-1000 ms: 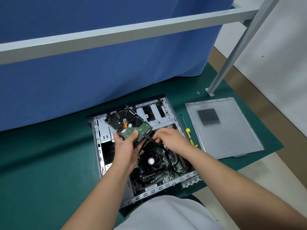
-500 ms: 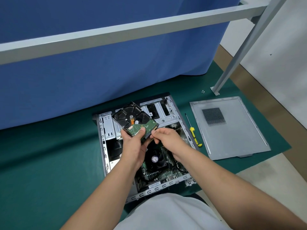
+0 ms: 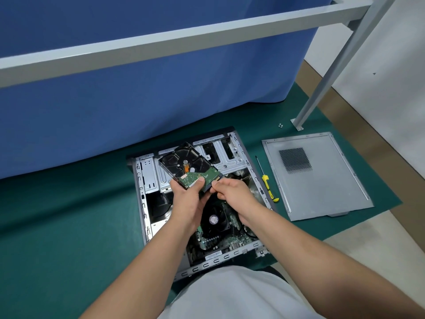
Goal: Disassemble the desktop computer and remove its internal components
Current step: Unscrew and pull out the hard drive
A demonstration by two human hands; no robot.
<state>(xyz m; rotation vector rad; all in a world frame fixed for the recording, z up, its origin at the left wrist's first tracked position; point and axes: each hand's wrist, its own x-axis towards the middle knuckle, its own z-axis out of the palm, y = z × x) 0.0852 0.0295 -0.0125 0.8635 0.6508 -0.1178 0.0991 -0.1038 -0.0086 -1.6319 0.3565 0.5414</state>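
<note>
Since a second ago we have drawn our right hand (image 3: 232,192) in against the hard drive (image 3: 188,165), fingers pinching its connector edge; our left hand (image 3: 188,199) grips it above the open computer case (image 3: 147,203), beside the side panel (image 3: 322,180) on green matting (image 3: 69,226).

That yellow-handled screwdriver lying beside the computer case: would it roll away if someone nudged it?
The screwdriver would probably roll a little: its thin shaft looks round and it lies loose on the flat green mat. Its thicker handle likely slows that. It looks rigid and probably light.
</note>
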